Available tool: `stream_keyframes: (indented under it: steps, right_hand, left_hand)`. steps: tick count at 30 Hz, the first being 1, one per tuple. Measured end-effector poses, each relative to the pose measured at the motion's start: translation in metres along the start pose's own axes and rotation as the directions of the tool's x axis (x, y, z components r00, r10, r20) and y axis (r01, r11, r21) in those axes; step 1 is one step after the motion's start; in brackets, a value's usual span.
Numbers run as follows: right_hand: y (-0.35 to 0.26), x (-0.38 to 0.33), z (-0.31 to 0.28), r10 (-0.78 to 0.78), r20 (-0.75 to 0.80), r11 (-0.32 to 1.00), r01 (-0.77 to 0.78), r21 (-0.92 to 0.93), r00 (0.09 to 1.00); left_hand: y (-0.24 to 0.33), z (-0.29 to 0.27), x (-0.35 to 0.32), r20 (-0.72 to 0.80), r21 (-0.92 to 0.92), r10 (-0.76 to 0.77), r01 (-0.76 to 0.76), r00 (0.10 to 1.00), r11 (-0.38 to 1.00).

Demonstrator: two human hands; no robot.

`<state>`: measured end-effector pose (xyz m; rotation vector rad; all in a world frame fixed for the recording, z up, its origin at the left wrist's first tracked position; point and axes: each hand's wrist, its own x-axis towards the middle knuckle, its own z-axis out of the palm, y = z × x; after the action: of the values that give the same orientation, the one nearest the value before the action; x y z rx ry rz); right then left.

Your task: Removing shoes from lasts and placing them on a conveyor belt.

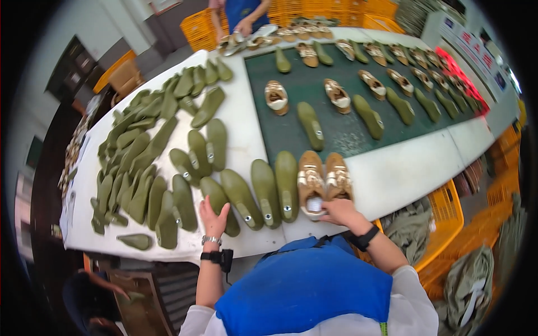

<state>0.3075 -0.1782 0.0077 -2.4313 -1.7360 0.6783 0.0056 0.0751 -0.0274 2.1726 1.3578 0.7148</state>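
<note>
My left hand has its thumb and fingers spread over the heel end of a green shoe last. I cannot tell how firmly it touches. To the right lie more green lasts, among them a wide one and a pair side by side. Beyond that pair sit two tan sneakers with white laces and trim, toes pointing away. My right hand pinches the heel opening of the left sneaker, where a white label shows inside. The same hand hides the heel of the right sneaker.
Many green lasts are heaped on the left of the white table. A moving belt or green mat carries rows of sneakers and lasts. Yellow crates stand at right. Across the table, a person in a blue apron handles shoes.
</note>
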Motion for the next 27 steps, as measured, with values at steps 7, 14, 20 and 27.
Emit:
stream_keyframes:
  steps: [7, 14, 20, 27]
  right_hand:
    - [0.071, -0.030, -0.033, 0.221, 0.163, 0.972, -0.204, -0.113, 0.962]
    - [-0.016, -0.009, -0.074, 0.051, -0.211, 0.995, -0.031, 0.096, 0.976]
    - [-0.060, 0.098, -0.003, 0.018, -0.228, 0.969, 0.039, 0.244, 0.973]
    - [-0.087, 0.105, -0.002, 0.047, -0.231, 0.995, -0.024, 0.100, 0.972]
  left_hand:
    - [-0.012, 0.016, -0.007, 0.038, -0.153, -0.118, 0.123, 0.992, 0.981]
    - [0.020, 0.038, -0.026, 0.156, -0.229, -0.102, 0.136, 0.982, 0.964]
    - [0.049, 0.056, -0.010, 0.332, -0.250, -0.006, 0.095, 0.943, 0.963]
    - [0.000, 0.022, 0.004, 0.066, -0.133, 0.060, -0.051, 0.996, 0.990]
